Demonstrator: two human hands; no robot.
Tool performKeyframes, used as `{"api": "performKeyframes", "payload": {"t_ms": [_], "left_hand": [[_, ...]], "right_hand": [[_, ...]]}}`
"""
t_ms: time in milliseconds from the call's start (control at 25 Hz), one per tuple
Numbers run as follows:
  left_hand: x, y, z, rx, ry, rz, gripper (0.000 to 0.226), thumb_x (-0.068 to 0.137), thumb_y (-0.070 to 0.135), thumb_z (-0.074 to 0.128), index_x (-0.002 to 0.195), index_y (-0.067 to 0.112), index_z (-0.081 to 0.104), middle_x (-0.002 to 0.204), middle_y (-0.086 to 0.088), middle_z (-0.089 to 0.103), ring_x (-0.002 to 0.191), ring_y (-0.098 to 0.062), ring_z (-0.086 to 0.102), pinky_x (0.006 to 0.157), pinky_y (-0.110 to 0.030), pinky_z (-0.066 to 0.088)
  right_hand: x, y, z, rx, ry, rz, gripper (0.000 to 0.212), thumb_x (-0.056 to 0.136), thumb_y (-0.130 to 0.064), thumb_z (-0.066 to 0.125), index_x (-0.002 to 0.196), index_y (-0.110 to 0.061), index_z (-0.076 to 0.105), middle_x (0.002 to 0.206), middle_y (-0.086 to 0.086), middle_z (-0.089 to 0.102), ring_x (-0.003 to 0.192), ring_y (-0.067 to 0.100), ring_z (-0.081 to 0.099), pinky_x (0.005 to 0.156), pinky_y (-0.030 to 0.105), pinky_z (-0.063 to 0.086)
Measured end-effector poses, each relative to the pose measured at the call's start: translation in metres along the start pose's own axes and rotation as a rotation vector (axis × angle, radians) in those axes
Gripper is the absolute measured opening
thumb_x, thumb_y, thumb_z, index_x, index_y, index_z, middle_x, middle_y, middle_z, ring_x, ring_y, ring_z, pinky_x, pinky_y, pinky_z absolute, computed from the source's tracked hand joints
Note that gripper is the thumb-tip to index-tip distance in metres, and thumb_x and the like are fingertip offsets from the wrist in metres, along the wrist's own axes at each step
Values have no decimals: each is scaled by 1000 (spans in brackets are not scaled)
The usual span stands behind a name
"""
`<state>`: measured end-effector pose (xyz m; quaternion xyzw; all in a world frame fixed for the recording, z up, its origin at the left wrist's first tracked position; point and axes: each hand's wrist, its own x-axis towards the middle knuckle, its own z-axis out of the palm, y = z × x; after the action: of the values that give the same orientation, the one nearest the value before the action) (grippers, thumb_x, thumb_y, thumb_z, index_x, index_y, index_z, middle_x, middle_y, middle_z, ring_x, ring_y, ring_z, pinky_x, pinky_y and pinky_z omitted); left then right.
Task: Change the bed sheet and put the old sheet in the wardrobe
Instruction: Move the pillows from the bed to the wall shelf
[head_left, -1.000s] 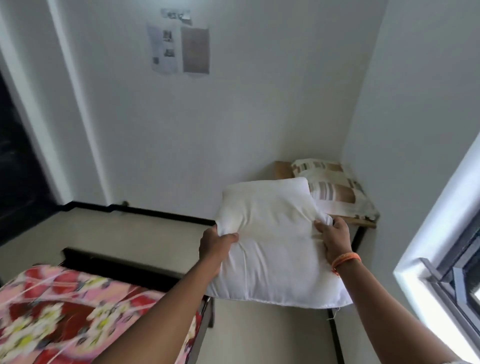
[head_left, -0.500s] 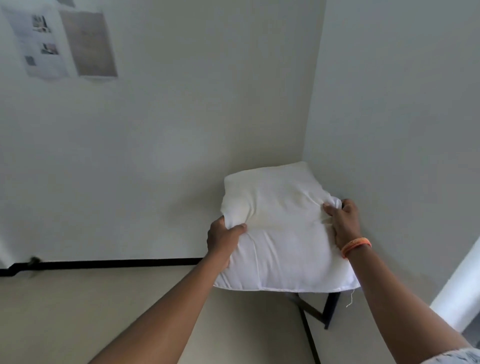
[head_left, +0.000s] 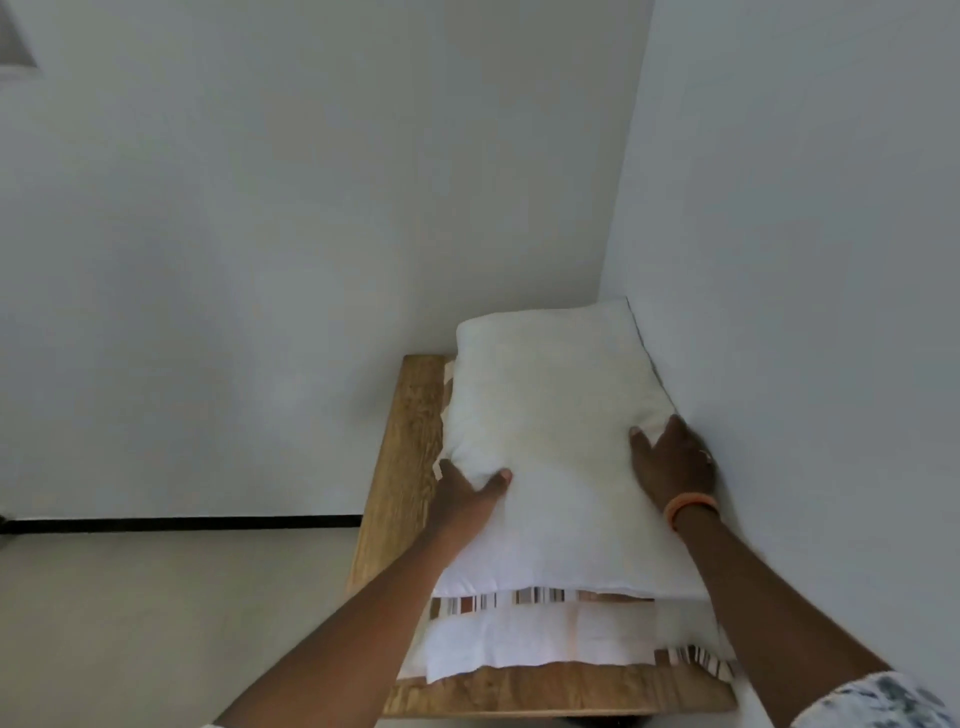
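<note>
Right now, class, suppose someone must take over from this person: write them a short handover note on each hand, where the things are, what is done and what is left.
Left hand: grips the left edge of the white pillow, thumb on top.
Right hand: rests on the pillow's right edge, by the wall; its grip is unclear.
The pillow lies on a striped pillow on the wooden table in the corner.
Done: pillow set aside.
Left: let go; the bed, sheets and wardrobe are out of view, so the change itself looks still to do.

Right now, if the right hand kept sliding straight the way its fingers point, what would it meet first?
The right hand points away along the white pillow, close by the right wall. It would probably ride over more pillow, then reach the room corner; depth is unclear.
</note>
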<state>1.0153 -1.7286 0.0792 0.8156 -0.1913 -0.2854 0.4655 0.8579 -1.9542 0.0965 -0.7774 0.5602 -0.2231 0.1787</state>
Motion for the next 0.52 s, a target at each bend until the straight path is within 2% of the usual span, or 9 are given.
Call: {"api": "performKeyframes", "payload": {"t_ms": [40,120,280,400,520], "left_hand": [[6,-8,11,25,22,-15,120,70,81,59,156,18,3,161,-8,22,144,-31,31,116,-44,31],[12,-19,23,15,49,-6,127,63,90,52,156,21,1,161,-9,21,144,-32,30,116,-48,29],[22,-25,23,-8,59,24,122,57,94,53,153,33,9,157,-3,29,139,-29,38,112,-51,35],[11,-23,19,-39,40,36,119,60,91,53,154,33,8,157,1,29,141,-25,36,114,-50,33],[-12,-25,8,-113,24,93,104,71,79,59,152,31,15,150,7,39,135,-18,43,112,-44,38]], "right_hand": [[2,6,19,-95,-38,-37,71,93,-53,46,142,-3,38,138,29,44,126,44,44,105,49,35],[5,12,44,-203,-69,-60,72,94,-56,39,145,-6,35,142,31,35,130,47,36,107,55,29],[19,-8,47,-321,-1,-185,64,94,-41,50,133,9,44,137,34,38,126,50,39,104,58,34],[19,-29,43,-288,-83,-131,73,98,-52,34,147,2,28,149,33,26,139,48,24,112,62,17],[-6,-49,48,-288,-152,-113,79,96,-62,20,153,-7,14,157,30,9,145,46,9,113,66,5]]}}
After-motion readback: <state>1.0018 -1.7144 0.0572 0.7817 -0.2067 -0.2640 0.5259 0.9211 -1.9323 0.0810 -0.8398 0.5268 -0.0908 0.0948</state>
